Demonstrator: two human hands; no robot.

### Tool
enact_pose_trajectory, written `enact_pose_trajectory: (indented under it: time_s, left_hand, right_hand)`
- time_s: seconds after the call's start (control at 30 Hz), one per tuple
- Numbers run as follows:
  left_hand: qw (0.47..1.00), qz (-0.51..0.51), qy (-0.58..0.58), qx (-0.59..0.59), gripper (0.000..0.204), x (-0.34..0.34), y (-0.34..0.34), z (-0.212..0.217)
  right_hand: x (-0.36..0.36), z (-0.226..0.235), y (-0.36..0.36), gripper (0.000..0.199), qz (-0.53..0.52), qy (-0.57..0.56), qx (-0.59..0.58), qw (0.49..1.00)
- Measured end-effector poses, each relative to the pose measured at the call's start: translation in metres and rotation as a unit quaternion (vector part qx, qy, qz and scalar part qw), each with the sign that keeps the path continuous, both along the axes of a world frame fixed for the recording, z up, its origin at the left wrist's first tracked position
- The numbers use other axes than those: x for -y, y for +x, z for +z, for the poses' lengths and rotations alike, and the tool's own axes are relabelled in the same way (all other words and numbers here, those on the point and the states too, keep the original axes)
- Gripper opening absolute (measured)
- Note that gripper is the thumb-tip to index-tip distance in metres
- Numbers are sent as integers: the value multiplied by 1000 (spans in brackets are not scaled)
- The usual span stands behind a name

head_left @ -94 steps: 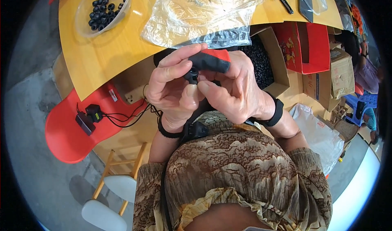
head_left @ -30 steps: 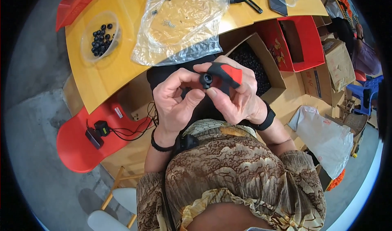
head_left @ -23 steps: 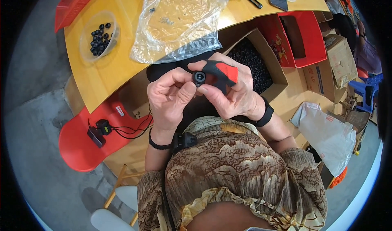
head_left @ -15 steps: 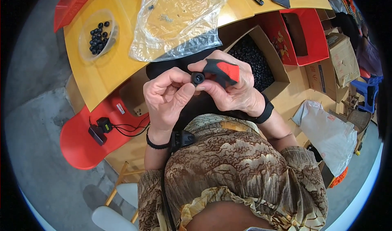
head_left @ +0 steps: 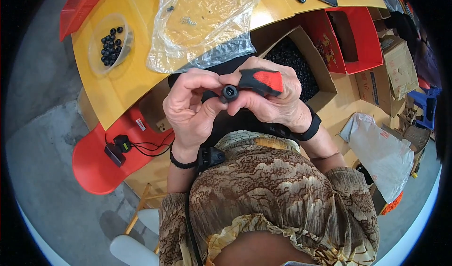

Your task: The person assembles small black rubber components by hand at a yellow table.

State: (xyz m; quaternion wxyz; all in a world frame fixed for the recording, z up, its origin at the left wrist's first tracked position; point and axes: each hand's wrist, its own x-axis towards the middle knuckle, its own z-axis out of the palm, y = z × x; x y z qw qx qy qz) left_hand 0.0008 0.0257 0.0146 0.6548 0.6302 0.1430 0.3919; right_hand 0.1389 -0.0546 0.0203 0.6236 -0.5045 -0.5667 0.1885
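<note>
Between both hands, in front of my chest, is a small black round part (head_left: 229, 93) with an opening in its end that faces up. My left hand (head_left: 190, 108) is closed, pinching the part from its left side with thumb and forefinger. From the other side my right hand (head_left: 270, 94) grips it too, its thumb against the part. A black and red finger sleeve (head_left: 262, 81) covers a finger of the right hand. Fingers hide the lower portion of the part, so its full shape does not show.
On the yellow table (head_left: 106, 96) are a clear bowl (head_left: 92, 61) of black round parts and a clear plastic sheet (head_left: 202, 12) with small pieces on it. A cardboard box (head_left: 325, 89) full of black parts stands below, beside a red box (head_left: 369, 40). Left is a red stool (head_left: 94, 172).
Both hands still hold the black part. Its open end has tilted slightly and shows more plainly, and the hands have spread a little.
</note>
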Motion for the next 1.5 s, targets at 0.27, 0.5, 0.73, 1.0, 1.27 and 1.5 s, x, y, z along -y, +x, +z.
enact_pose_trajectory:
  time_s: [0.27,0.5,0.73,1.0,1.27,1.5]
  left_hand:
    - [997,-70,-24,20,28,-8,-5,8]
    - [996,-55,65,-35,18,-5,-2,14]
    - [999,-23,40,-8,13,6,-3,8]
    - [1000,-9,9,3,25,7,1,7]
    - [998,-15,-50,40,47,-12,-12,7]
    - [993,80,-81,31,46,-25,-45,-8]
  right_hand:
    - [0,0,2,32,26,-6,-20,999]
    - [3,2,8,28,38,-13,36,999]
    - [4,3,6,28,31,-22,73,997]
    - [0,-3,7,30,81,-20,-68,994]
    - [42,-19,36,23,-109,-103,-215,965]
    - [78,-52,69,23,-301,-355,37,885]
